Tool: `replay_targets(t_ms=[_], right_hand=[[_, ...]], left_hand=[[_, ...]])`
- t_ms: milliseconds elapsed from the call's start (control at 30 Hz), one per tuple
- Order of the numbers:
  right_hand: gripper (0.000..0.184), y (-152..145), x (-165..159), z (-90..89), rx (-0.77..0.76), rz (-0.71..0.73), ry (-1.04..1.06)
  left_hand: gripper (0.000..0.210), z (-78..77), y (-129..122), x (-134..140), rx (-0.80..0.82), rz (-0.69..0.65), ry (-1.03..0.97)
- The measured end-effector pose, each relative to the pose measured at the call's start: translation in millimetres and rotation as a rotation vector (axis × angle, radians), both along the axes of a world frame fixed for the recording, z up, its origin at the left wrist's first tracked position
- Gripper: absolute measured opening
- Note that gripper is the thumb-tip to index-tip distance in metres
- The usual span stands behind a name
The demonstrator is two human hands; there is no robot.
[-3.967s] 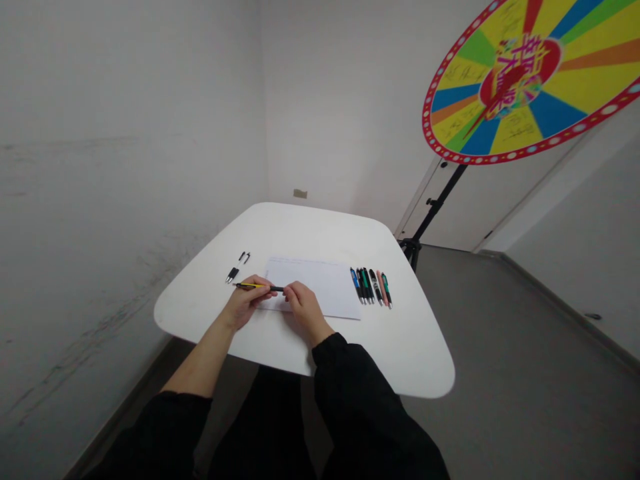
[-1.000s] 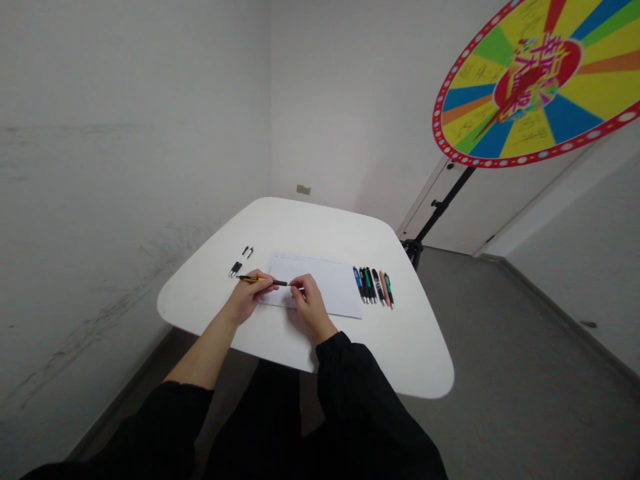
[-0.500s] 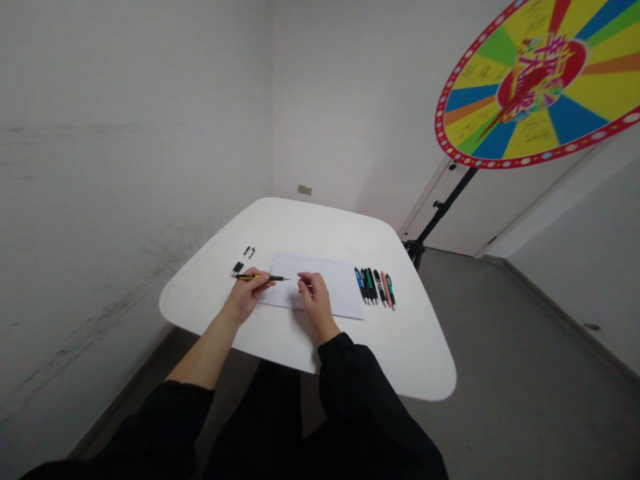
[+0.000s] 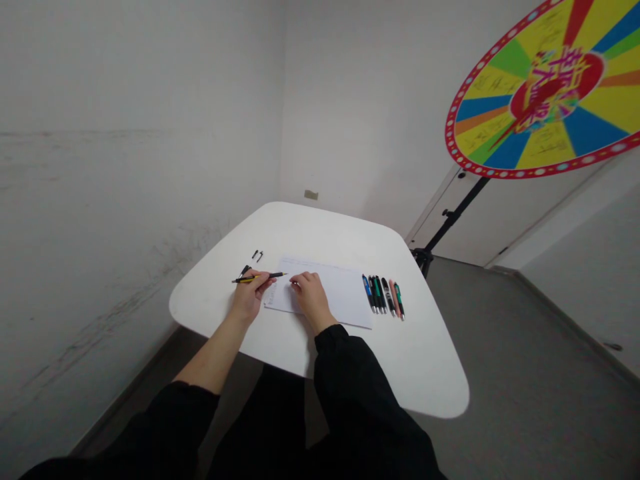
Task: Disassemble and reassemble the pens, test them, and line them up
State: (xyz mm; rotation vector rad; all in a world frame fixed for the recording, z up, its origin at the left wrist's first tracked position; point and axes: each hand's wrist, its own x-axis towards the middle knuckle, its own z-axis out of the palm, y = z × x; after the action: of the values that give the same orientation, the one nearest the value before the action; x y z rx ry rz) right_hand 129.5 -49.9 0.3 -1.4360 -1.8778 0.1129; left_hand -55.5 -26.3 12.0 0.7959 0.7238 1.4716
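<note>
And here the left hand (image 4: 249, 298) is clamped on a yellow-and-black pen (image 4: 245, 280), thumb and fingers pinching it around mid-barrel, with the pen lying almost level above the left part of the white paper (image 4: 345, 293). Just beside its narrow end sits the right hand (image 4: 311, 295), fingers curled and tips drawn in; there's a hint of something dark at those fingertips (too small to make out, so whether they're gripping anything, I can't tell). This pen looks a light, stiff customer, probably smooth on the yellow barrel and apt to roll if let go, so the black section towards the narrow end seems the surer hold, with the fine point the delicate bit to keep pressure off. Now the edges: the near rim of the white table (image 4: 325, 227) runs under both forearms, so a small part slipping towards the body could drop to the floor. To the left, dark-gripped pens (image 4: 245, 271) lie right by the left hand, tight quarters there; to the right, a row of pens (image 4: 377, 295) flanks the paper. The roomiest stretch is the tabletop past the paper's far edge.
</note>
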Motion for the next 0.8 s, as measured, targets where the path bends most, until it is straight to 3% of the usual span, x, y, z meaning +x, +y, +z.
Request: replay_targets(t_ms=[367,800], right_hand=[[0.024,7.8,-1.1,-5.7,-0.051,0.009,-0.125],[0.022,1.6,-3.9,7.0,-0.150,-0.018,-0.157]], left_hand=[[0.039,1.3,-2.0,2.2,-0.017,-0.024,-0.004],[0.041,1.6,-2.6,3.0,0.001,-0.032,-0.019]])
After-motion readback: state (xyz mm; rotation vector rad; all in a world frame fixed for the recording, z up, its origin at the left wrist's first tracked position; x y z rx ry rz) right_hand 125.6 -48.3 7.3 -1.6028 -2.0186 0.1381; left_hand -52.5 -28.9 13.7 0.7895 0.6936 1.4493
